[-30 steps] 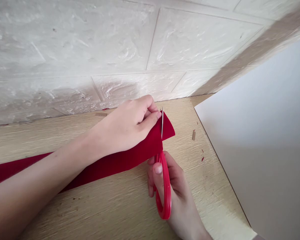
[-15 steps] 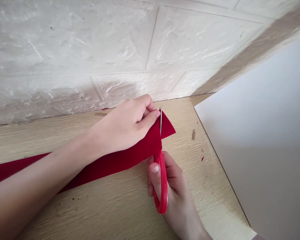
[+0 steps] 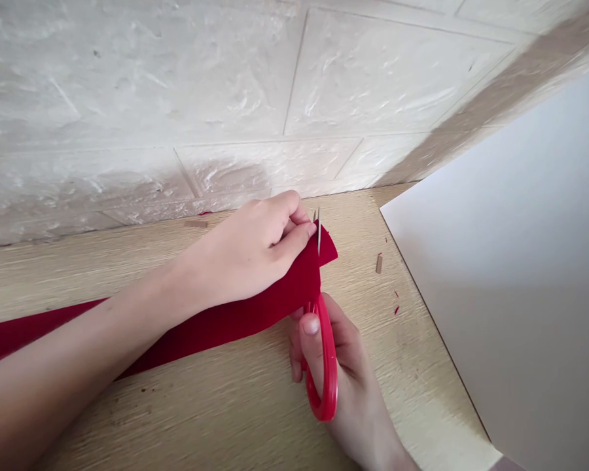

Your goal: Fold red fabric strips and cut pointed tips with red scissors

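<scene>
A long strip of dark red fabric point(image 3: 255, 313) runs from the left edge across to the middle, passing under my left forearm. My left hand point(image 3: 269, 245) pinches its upper edge near the right end between thumb and fingers. In my right hand point(image 3: 346, 366) is a pair of scissors with red handles point(image 3: 328, 366), my thumb through one loop. The silver blades stand across the fabric's end, tips just above its top edge, slightly apart. A small flap of the fabric sticks out to the right of the blades. Part of the lower blade is hidden behind the cloth.
Underneath is a pale wooden tabletop point(image 3: 216, 412). A white brick-textured wall point(image 3: 177, 85) rises behind it. On the right leans or lies a large white panel point(image 3: 510, 275). A small brown scrap point(image 3: 379, 263) and tiny red bits lie beside the panel's edge.
The scissors have shifted slightly right, and their tips show a small gap now. The flap of fabric beyond the blades looks smaller and folded. My left hand keeps its pinch.
</scene>
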The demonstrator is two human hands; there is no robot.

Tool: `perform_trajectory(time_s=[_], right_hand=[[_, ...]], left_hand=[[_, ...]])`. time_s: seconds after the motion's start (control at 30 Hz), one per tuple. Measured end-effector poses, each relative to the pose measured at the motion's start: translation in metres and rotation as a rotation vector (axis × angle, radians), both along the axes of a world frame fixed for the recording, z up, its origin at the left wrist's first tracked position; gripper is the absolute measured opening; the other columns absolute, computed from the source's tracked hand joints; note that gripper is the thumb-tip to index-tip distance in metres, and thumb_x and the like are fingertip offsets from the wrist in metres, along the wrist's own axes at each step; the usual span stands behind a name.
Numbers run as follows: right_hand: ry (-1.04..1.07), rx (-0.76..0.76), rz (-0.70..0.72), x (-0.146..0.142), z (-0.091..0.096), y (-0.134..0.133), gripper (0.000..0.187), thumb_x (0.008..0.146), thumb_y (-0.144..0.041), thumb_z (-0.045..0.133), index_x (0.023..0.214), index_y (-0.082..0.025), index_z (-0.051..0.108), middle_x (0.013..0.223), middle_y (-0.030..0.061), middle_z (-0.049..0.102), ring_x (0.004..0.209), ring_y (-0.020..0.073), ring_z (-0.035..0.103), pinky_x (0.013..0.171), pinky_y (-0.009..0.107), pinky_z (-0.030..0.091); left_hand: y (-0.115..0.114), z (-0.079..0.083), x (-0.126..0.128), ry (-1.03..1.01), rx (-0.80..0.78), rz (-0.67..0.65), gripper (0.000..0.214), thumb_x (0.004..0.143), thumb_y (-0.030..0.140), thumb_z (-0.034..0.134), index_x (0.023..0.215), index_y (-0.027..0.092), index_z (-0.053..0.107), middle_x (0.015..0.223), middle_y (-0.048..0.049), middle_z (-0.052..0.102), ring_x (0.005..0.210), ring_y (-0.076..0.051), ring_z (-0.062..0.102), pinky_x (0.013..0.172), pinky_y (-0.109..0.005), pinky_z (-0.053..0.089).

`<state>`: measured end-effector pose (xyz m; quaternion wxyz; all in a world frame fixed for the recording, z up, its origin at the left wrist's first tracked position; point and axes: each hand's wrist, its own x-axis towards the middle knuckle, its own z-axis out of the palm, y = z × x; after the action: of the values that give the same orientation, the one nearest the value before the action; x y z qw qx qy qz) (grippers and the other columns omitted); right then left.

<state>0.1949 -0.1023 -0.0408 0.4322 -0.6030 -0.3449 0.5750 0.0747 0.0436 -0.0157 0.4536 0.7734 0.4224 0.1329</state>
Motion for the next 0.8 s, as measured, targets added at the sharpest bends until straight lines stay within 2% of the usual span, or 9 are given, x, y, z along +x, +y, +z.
perform_trajectory(time_s=[0.5,0.67,0.8], right_hand=[[0.002,-0.031,-0.005,0.0009,-0.0011,0.0001,0.045,0.096,-0.066,0.059,0.084,-0.023,0.054,0.058,-0.0063,0.046,0.052,0.0092,0.039,0.048,0.026,0.031],[0.013,-0.004,-0.007,0.0007,-0.0007,0.0016,0.045,0.096,-0.066,0.059,0.085,-0.023,0.054,0.058,-0.0058,0.047,0.052,0.0096,0.039,0.048,0.026,0.032],[0.034,-0.036,-0.016,0.0025,0.0017,0.0019,0.048,0.096,-0.07,0.055,0.086,-0.023,0.053,0.059,-0.0049,0.047,0.054,0.0104,0.038,0.049,0.027,0.031]], left_hand=[[0.0015,-0.0019,0.0005,-0.038,-0.048,-0.009,0.023,0.102,0.043,0.047,0.091,0.025,0.056,0.08,0.0029,0.076,0.064,-0.015,0.067,0.059,-0.03,0.044],[0.0004,-0.0021,0.0008,-0.023,-0.036,-0.02,0.022,0.102,0.041,0.047,0.093,0.024,0.057,0.079,0.0036,0.075,0.064,-0.013,0.065,0.06,-0.028,0.043],[-0.0012,-0.0012,0.0011,0.02,0.001,-0.068,0.023,0.101,0.04,0.047,0.091,0.023,0.059,0.074,0.0039,0.072,0.057,-0.012,0.058,0.057,-0.029,0.04]])
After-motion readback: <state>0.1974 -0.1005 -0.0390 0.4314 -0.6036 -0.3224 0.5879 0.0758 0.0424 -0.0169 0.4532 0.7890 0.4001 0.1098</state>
